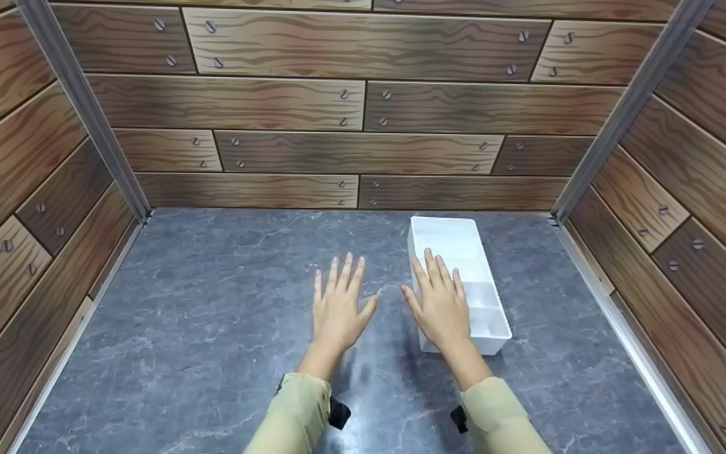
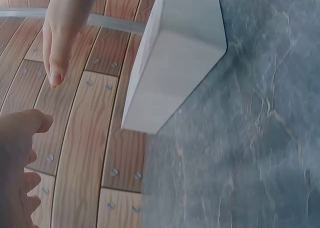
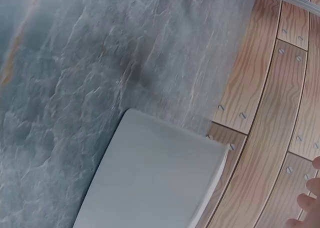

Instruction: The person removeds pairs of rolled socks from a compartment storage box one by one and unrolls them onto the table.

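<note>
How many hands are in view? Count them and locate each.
2: the left hand over the grey tabletop; the right hand, in the head view, partly covering the white tray.

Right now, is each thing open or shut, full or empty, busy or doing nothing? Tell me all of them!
Left hand: open, fingers spread, holding nothing.
Right hand: open, fingers straight, raised, holding nothing.
White divided tray: upright, open on top; nothing shows in the uncovered parts, but the right hand hides some.
Marble-patterned tabletop: flat, shiny with glare between the forearms.
</note>
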